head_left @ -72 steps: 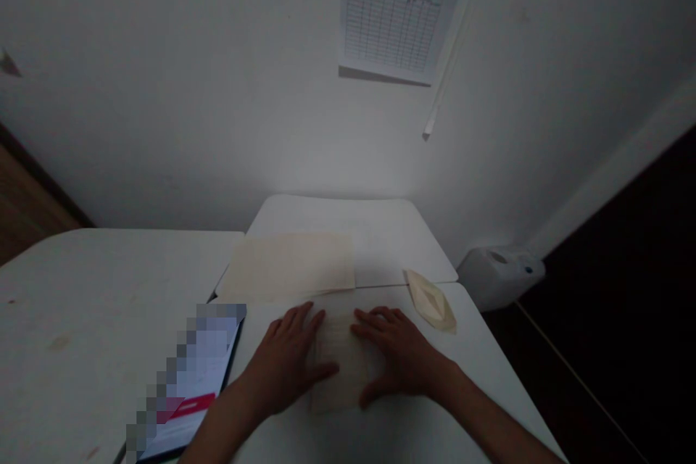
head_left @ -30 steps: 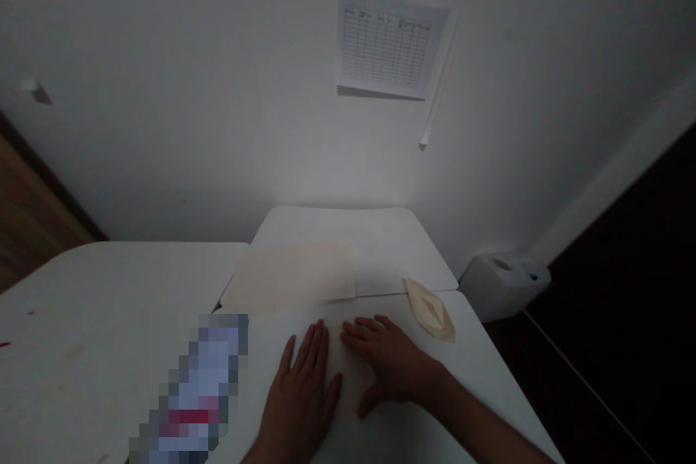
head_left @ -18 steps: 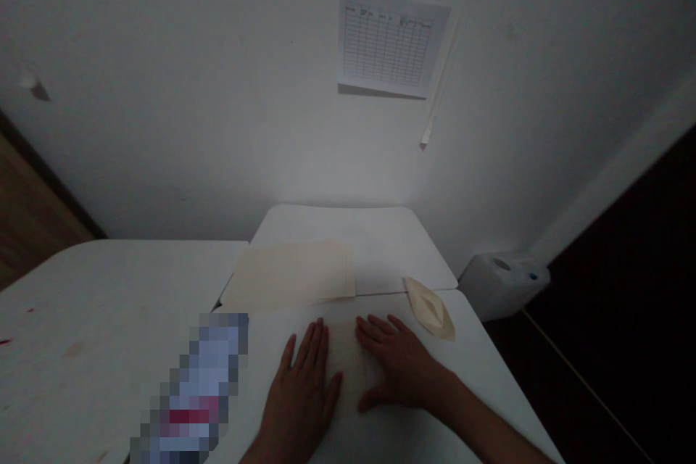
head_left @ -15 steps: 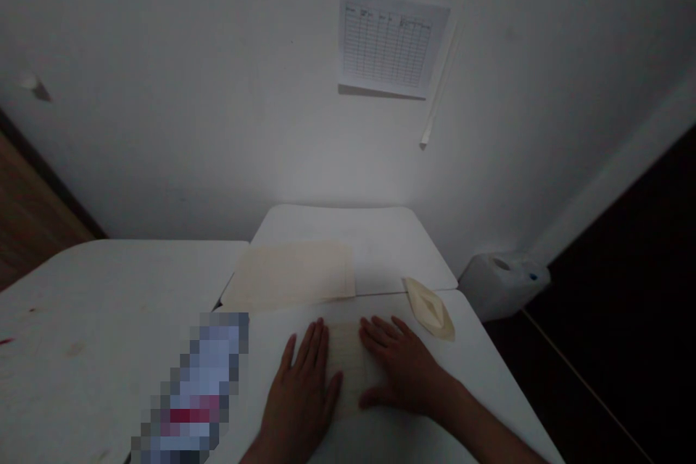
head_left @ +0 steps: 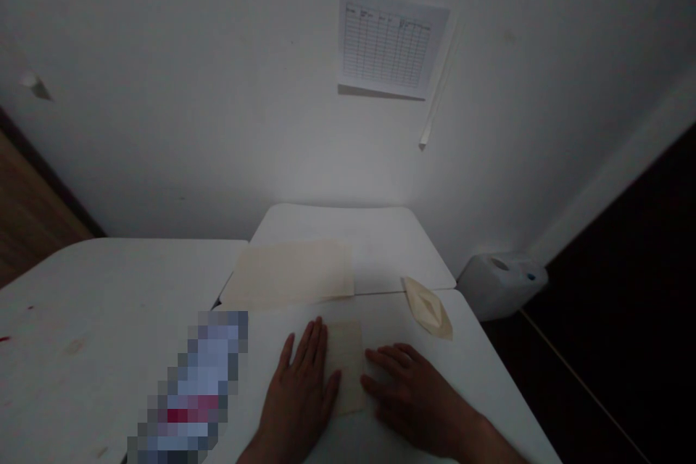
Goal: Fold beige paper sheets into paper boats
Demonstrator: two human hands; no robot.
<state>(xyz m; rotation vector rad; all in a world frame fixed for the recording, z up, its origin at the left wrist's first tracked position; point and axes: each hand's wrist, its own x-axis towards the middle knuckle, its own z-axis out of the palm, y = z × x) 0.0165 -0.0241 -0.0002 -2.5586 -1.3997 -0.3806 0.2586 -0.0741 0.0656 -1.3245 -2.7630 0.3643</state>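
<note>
A small beige rectangle of paper (head_left: 346, 366), faintly lined as if creased, lies flat on the white table between my hands. My left hand (head_left: 301, 388) rests palm down along its left edge, fingers stretched out and thumb lying over that side. At the right edge is my right hand (head_left: 407, 391), with fingers apart and slightly bent, fingertips close to the paper's edge; whether they touch it I cannot tell. Beyond my right hand lies a folded paper boat shape (head_left: 428, 310), pale yellow and pointed at both ends.
A larger beige sheet (head_left: 293, 272) lies across the table's far left part. Left of my left hand is a blurred-out item (head_left: 201, 384). White tabletops (head_left: 98, 319) adjoin at the left. A white container (head_left: 500, 283) stands at right. A printed chart (head_left: 387, 43) hangs on the wall.
My right hand has drawn back towards me and slightly right, off the paper's right edge, with its fingers more bent. My left hand has stayed in place.
</note>
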